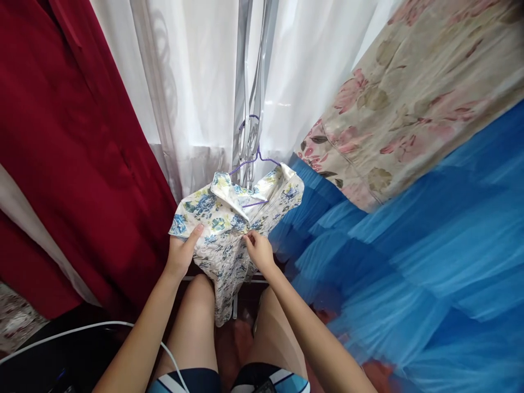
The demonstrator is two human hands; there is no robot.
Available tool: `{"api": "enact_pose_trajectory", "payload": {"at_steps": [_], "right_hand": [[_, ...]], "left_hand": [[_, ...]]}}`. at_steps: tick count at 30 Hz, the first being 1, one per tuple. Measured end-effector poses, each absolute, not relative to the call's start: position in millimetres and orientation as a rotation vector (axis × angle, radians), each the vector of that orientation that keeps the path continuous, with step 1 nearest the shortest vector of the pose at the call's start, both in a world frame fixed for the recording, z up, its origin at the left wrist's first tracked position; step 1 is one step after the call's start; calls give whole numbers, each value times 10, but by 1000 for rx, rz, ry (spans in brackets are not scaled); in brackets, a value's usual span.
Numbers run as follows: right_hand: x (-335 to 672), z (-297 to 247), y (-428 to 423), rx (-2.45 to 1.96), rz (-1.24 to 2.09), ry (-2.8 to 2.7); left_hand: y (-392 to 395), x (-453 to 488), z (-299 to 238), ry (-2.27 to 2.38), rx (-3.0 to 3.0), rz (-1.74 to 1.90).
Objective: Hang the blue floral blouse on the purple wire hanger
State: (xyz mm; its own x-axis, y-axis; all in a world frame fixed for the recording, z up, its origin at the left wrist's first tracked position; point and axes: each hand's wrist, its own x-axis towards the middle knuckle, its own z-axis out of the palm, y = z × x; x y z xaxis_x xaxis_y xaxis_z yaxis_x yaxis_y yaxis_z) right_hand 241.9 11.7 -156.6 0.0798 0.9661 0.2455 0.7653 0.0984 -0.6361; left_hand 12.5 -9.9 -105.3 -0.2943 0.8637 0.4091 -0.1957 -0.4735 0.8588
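Observation:
A white blouse [223, 267] with a blue and yellow flower print hangs on a purple hanger [258, 155] in front of me, its collar spread at the neck. My left hand [182, 254] grips the cloth near the blouse's left edge, thumb on top and the other fingers hidden beneath. At the centre front, just under the collar opening, my right hand [258, 248] pinches the fabric between thumb and fingertips. The hanger hangs by a pale metal rack [249, 71].
A dark red curtain [94, 164] hangs on the left, with white sheer curtains [196, 71] behind the rack. To the right are a beige floral cloth [409, 103] and blue ruffled tulle [409, 262]. A white cable [94, 326] crosses at lower left.

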Motion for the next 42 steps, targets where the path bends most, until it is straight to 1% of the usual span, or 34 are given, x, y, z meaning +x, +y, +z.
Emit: {"api": "enact_pose_trajectory", "payload": {"at_steps": [5,11,29,33,36,38,39,42], "right_hand": [[2457,-1551,33,-1753,429,-1713],[2411,-1566,10,-1850,354,-1751],[2291,-1612,27,-1653,339,-1738],[2287,-1638,-30,-1570,452,-1666],[2336,-1613,-92,-1463,694,-1537],[2372,-1538,-139,-1374,917,-1435],[2383,-1483,-165,-1331,1024,-1389],[2373,-1285,-248,-1243,1254,-1307]], "left_hand": [[-81,157,-1137,1191,1179,2038],[-164,270,-1128,1169,1150,2079],[-243,253,-1022,1094,1153,2172],[-249,189,-1033,1056,1202,2264],[-293,190,-1185,1213,1255,2354],[-339,273,-1351,1331,1394,2259],[-359,340,-1439,1338,1530,2126],[-373,600,-1646,1185,1914,1569]]}}
